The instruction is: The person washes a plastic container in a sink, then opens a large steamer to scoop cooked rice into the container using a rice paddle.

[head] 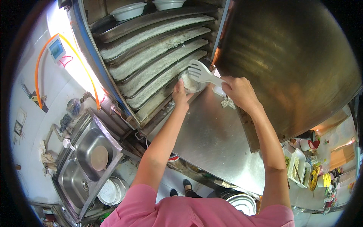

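My left hand [181, 95] holds a clear bowl [198, 88] with white rice [188, 81] in it, in front of the steamer's lower trays. In my right hand [240, 92] is a white slotted spatula [200, 71]; its blade lies over the bowl's rim and hides part of the rice. Behind the bowl, a steel steaming cabinet [219, 31] stands open with several stacked trays of rice [158, 55]. Two white bowls [129, 12] sit on its top shelf. The cabinet's wide metal door [286, 62] is swung out to the right.
Below my hands stretches a stainless steel counter [210, 136], with a crumpled cloth [227, 102] near the door. A double sink [93, 133] holding a round board or lid [99, 158] is at left. White food containers [297, 164] stand at right. A large pot [242, 203] is on the floor.
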A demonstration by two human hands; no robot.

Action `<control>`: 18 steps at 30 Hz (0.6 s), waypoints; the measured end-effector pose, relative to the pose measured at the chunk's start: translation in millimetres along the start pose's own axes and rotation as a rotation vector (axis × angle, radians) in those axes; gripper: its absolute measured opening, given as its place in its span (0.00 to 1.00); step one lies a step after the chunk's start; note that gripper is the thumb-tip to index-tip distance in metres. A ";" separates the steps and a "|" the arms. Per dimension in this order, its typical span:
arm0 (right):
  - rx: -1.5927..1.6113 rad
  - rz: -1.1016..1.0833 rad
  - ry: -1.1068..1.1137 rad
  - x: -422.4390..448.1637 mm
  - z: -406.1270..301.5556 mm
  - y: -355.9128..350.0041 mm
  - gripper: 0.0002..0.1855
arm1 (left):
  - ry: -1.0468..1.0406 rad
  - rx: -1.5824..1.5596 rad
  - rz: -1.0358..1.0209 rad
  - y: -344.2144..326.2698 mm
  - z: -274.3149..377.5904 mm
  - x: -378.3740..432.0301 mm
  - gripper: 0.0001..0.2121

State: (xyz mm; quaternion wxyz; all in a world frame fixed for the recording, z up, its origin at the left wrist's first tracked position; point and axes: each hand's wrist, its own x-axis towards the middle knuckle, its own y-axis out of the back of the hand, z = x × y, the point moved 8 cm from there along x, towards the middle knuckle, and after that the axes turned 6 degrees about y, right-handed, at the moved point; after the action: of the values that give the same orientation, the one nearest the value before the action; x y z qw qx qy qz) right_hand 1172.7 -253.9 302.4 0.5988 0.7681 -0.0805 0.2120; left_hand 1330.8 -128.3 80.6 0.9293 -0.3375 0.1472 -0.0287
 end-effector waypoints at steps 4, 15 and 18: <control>0.026 -0.007 0.007 -11.2 -9.0 -9.0 0.13 | -0.021 0.047 -0.031 -1.3 -1.2 -5.2 0.26; -0.354 -0.103 0.072 -30.1 -24.4 -35.6 0.19 | -0.067 0.071 -0.006 6.5 5.1 -18.6 0.23; -0.130 -0.048 0.009 -30.6 -4.4 -18.9 0.14 | -0.044 -0.015 0.006 8.2 5.3 -19.1 0.23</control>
State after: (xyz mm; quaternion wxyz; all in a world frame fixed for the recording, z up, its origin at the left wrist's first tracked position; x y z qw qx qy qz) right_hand 1151.4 -248.6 273.6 0.6527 0.7283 -0.0730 0.1955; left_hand 1313.8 -115.7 84.1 0.9299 -0.3443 0.1282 -0.0173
